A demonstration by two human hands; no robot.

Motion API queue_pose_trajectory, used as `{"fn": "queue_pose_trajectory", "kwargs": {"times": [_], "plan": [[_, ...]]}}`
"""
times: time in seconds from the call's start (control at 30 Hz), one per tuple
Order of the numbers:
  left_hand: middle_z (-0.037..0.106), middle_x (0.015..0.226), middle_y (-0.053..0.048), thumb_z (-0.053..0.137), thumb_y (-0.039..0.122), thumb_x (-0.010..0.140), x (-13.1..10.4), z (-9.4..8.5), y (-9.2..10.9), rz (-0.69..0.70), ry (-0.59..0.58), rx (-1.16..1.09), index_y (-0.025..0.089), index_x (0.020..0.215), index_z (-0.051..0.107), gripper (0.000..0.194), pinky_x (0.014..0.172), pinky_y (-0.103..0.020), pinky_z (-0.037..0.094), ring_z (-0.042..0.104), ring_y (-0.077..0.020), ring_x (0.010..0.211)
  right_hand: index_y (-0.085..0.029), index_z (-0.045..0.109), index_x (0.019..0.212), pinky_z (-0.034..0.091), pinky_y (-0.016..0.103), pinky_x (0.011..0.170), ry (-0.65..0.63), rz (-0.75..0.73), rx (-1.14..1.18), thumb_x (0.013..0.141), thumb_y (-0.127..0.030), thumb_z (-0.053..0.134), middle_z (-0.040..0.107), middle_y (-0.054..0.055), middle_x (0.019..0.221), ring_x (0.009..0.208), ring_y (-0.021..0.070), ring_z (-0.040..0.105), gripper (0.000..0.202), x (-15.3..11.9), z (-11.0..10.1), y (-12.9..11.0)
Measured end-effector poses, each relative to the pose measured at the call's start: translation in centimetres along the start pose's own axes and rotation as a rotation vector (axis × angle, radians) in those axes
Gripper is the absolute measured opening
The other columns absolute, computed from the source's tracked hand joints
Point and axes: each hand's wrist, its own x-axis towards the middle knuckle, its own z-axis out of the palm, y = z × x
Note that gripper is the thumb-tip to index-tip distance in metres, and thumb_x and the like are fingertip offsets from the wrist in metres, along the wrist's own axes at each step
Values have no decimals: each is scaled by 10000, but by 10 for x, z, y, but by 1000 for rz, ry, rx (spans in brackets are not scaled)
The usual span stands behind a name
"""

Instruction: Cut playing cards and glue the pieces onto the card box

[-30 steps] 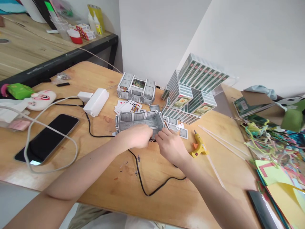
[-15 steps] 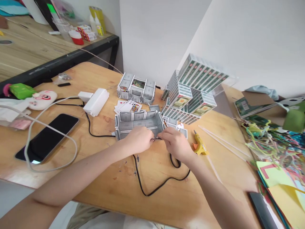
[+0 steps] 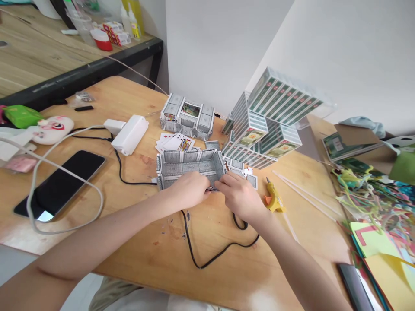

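The left hand and the right hand work side by side, fingers drawn together and clamped on the near edge of the card box, toward its right end. The box stands on the table, its floor and walls showing grey patterned card backs. Loose playing cards lie just behind it, red diamonds and a court card among them. Beyond those sits a second box of the same backs, something green visible through the gap in its top. To its right, clear plastic cases hold rows of packs, with red marks and round gold emblems, the lettering too small to read. Farther right, a cardboard carton holds a green folder-like thing with a pale label, illegible from where I stand
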Motion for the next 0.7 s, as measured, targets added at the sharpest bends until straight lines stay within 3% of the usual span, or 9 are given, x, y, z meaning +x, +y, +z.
{"fn": "queue_pose_trajectory", "kwargs": {"times": [0.37, 0.7], "plan": [[669, 658, -91, 489, 269, 775, 1, 5, -2, 36, 63, -35, 185, 732, 675, 208, 520, -280, 386, 628, -232, 651, -145, 640, 821, 377, 276, 604, 194, 53, 164, 762, 21, 354, 558, 67, 715, 713, 181, 469, 336, -9, 18, -1], [666, 640, -79, 470, 231, 767, 3, 6, -3, 75, 69, -77, 191, 699, 672, 217, 485, -263, 323, 603, -196, 595, -154, 651, 769, 363, 274, 593, 248, 74, 64, 768, -8, 388, 572, 54, 681, 674, 170, 475, 300, -13, 26, -9]]}}
